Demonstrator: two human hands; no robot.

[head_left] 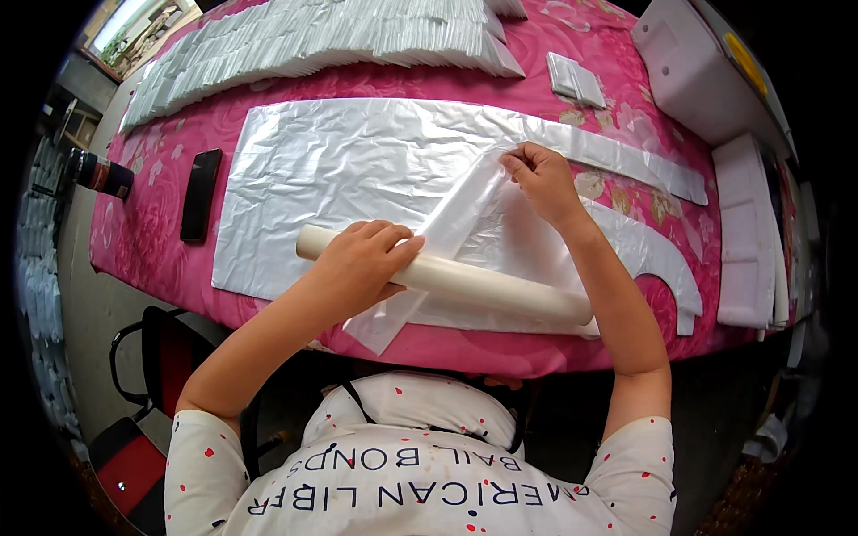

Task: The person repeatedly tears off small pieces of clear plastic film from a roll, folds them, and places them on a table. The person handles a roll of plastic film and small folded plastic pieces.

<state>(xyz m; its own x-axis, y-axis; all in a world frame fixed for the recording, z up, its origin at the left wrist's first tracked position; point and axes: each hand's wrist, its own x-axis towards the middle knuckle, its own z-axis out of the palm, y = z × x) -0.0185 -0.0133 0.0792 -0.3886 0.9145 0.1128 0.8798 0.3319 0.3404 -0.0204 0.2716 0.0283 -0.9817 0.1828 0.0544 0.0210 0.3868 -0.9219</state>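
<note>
A pale, smooth tube (487,288) lies slantwise at the near side of the table. My left hand (366,259) is wrapped over it near its left end, thumb toward the right. With fingertips pinched together, my right hand (541,179) holds up the edge of a thin white plastic bag (465,210). This lifted film runs down to the tube, and a loose flap hangs out on its near side beside my left hand. Underneath spreads a flat, wrinkled layer of whitish plastic bags (313,170), with two long handle strips reaching right.
A pink flowered cloth (161,223) covers the table. Rows of folded white plastic packs (340,40) line the far side; a small stack (575,80) lies right of them. A black phone (201,195) and dark jar (100,173) are left. White foam boxes (693,67) stand right.
</note>
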